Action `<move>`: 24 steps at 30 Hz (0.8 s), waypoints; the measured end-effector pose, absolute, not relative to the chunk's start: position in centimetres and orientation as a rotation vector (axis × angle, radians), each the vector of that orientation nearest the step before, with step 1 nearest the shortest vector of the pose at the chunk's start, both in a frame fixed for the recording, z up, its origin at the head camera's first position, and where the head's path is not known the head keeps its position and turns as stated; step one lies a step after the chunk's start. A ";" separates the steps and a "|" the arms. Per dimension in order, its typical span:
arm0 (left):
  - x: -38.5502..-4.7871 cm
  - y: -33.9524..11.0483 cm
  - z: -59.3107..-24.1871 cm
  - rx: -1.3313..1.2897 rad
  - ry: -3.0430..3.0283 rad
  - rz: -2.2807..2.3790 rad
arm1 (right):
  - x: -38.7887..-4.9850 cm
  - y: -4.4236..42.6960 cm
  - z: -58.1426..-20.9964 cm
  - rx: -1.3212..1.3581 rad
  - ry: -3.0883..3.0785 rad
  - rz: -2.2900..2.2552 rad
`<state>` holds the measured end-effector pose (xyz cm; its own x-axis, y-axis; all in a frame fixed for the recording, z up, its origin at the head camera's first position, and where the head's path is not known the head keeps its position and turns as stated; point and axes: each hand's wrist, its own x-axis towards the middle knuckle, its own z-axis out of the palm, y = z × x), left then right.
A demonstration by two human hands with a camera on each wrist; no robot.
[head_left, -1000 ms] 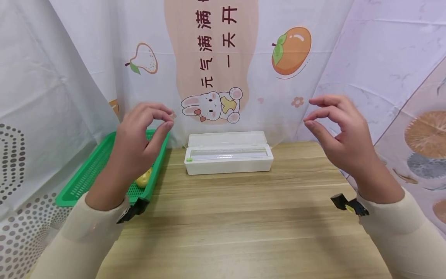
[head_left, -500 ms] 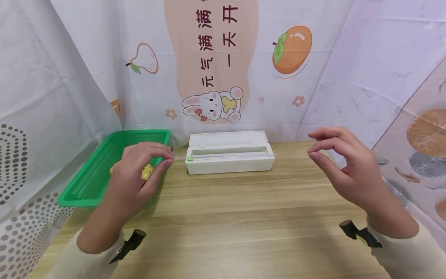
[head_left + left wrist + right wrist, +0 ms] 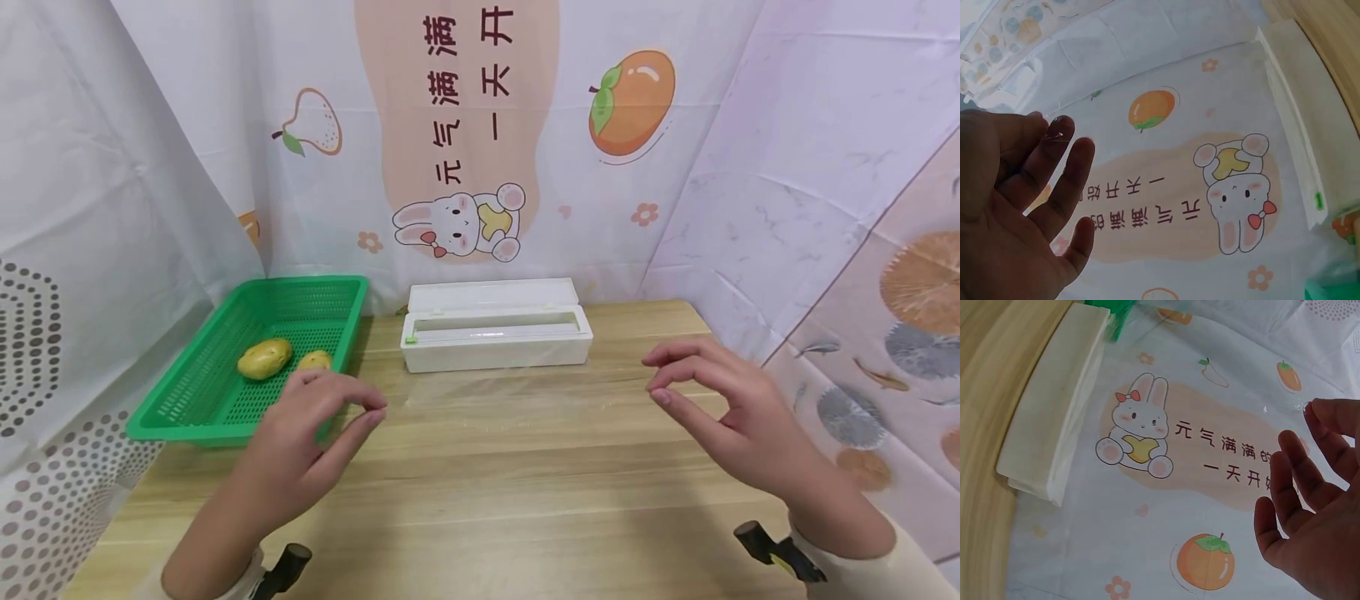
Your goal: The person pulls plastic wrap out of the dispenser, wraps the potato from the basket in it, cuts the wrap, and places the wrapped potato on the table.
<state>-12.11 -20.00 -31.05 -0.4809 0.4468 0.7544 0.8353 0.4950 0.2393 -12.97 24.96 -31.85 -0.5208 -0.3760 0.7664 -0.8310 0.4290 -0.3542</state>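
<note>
A faint, nearly invisible sheet of clear film (image 3: 495, 425) spans the space between the two hands above the table. My left hand (image 3: 311, 446) pinches one corner between thumb and forefinger; a glint of film (image 3: 1058, 137) shows at those fingertips in the left wrist view. The opposite corner is pinched by my right hand (image 3: 738, 412), with a small shine at its fingertips in the right wrist view. Behind the film stands a white wrap box (image 3: 497, 356), lid raised, a green piece at its left end. How far the film reaches is hard to see.
At the left, a green basket (image 3: 161, 417) holds two yellow potato-like things (image 3: 265, 359), the second partly behind my left hand. The wooden table (image 3: 510, 517) ends against a printed cloth (image 3: 315, 208) hanging behind the box; more cloth lines both sides.
Both hands have come down and nearer, away from the box, drawing the film with them. The basket and its contents show more fully now.
</note>
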 end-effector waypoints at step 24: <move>-11.9 -20.9 -41.7 -1.134 -2.573 -0.900 | -12.4 26.1 -39.7 1.142 -2.590 0.888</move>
<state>-11.91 -20.86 -41.69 -0.6897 0.6059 0.3964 0.7209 0.5232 0.4545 -12.38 26.06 -39.75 -0.6909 -0.6147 0.3805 -0.7188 0.5281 -0.4520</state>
